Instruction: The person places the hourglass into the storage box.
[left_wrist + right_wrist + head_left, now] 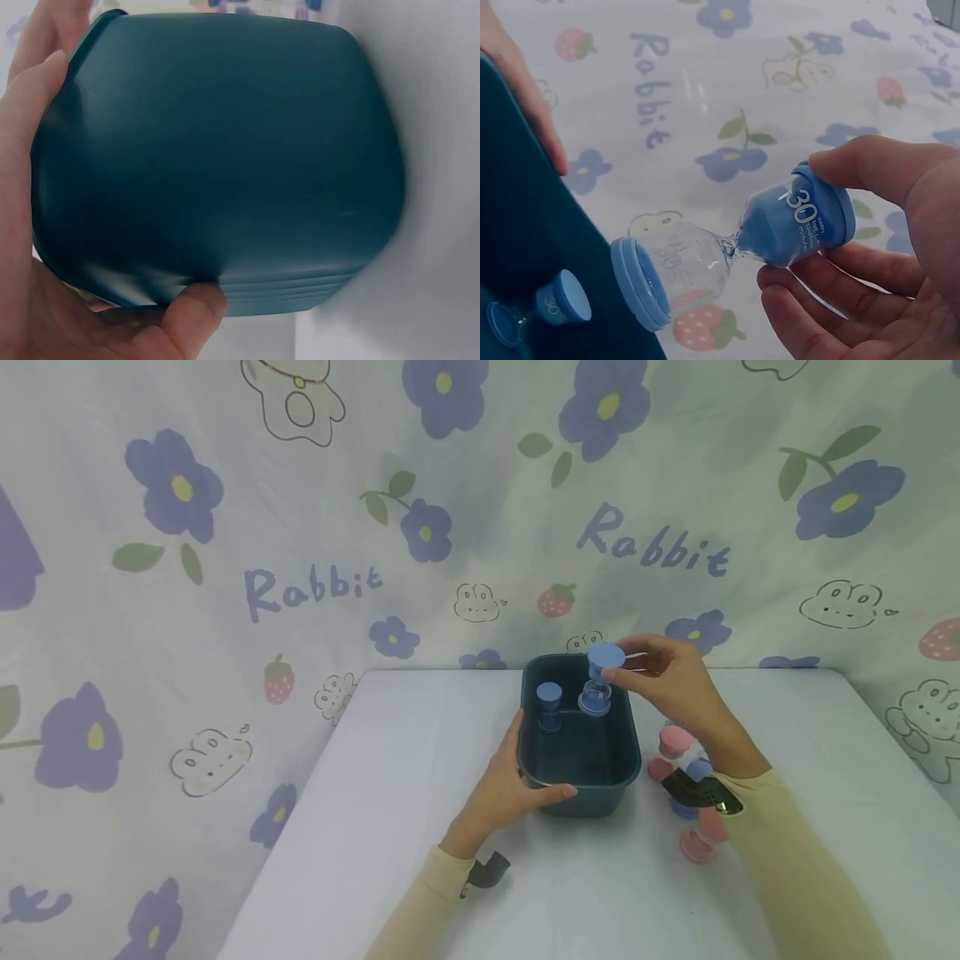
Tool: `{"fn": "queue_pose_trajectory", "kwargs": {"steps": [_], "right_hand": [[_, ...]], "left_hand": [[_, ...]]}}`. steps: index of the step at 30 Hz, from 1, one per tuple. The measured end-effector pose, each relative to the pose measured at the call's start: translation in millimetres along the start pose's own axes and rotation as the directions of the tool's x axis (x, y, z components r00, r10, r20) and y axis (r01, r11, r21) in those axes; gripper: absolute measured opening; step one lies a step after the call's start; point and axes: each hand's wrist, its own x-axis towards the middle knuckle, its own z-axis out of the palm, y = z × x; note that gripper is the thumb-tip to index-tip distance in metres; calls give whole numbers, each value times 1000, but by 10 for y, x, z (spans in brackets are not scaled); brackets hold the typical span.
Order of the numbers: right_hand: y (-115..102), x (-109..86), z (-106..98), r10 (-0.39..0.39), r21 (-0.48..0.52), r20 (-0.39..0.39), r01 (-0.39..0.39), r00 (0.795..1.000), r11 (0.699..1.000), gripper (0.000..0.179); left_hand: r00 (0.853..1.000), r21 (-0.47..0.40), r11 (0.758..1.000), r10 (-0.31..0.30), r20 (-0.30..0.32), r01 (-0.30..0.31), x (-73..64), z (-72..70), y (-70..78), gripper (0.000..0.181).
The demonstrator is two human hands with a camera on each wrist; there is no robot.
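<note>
A dark teal plastic bin [577,800] stands on the table, and my left hand [504,789] grips its near left corner, with the thumb along the near wall. My right hand [663,681] pinches a blue hourglass [596,681] by its upper cap, above the far right part of the bin. In the right wrist view this hourglass [772,225] is marked 30, its blue sand lying in the end by my fingers and the other bulb clear. Another blue hourglass [549,695] stands inside the bin at the far left.
To the right of the bin, partly behind my right forearm, are a pink hourglass [675,742], a second pink one [699,845] nearer the front, and blue hourglass parts [684,807] between them. A patterned cloth [480,527] hangs behind the white table [375,793].
</note>
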Motion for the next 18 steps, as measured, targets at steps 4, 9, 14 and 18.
{"fn": "queue_pose_trajectory", "kwargs": {"steps": [4,9,14,18], "right_hand": [[-2,96,94,-4,8,18,4,1000,1000,48],[-5,205,167,2,29,55,-4,998,1000,50],[2,284,227,14,36,74,-16,997,999,53],[16,333,287,9,36,81,-12,997,999,57]], "left_hand": [[1000,7,1000,-19,-1,19,-11,-1,3,129],[999,16,999,-39,-3,39,-16,3,2,128],[998,25,998,-58,-2,58,-24,-8,16,129],[998,28,998,-59,0,59,-23,-18,17,130]]}}
